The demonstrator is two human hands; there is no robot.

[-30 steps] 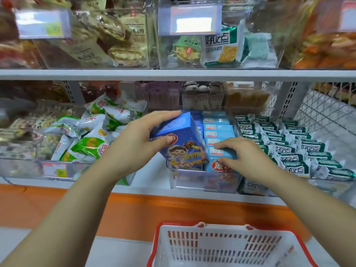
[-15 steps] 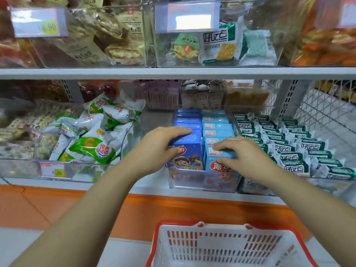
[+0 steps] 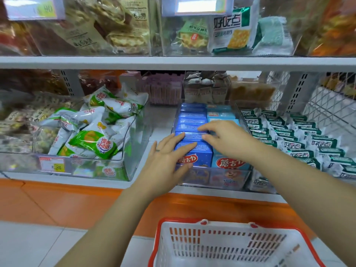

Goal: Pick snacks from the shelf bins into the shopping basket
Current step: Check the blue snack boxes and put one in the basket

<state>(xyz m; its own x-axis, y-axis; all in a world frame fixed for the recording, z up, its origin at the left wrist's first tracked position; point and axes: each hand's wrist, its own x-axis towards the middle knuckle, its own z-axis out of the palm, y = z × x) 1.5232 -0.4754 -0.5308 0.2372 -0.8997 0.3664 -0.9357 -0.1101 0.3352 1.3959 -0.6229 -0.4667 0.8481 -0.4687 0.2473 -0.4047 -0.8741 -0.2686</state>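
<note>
A clear bin [image 3: 213, 178] on the lower shelf holds two rows of snack boxes, dark blue on the left and light blue on the right. The front dark blue box [image 3: 200, 155] stands in its row. My left hand [image 3: 165, 158] lies flat with spread fingers on the top and left side of that box, gripping nothing. My right hand [image 3: 227, 139] reaches across the box tops, fingertips resting on the dark blue boxes behind the front one. The white shopping basket [image 3: 227, 247] with a red rim sits below, and nothing shows inside it.
A bin of green-and-white snack bags [image 3: 92, 139] stands to the left, rows of green-and-white packets [image 3: 300, 139] to the right. The upper shelf edge [image 3: 173, 62] overhangs the bins. An orange base panel [image 3: 77, 205] runs below the shelf.
My left hand has set the dark blue box back down into the bin's front slot and opened flat over it. My right hand has shifted left from the light blue box onto the dark blue row.
</note>
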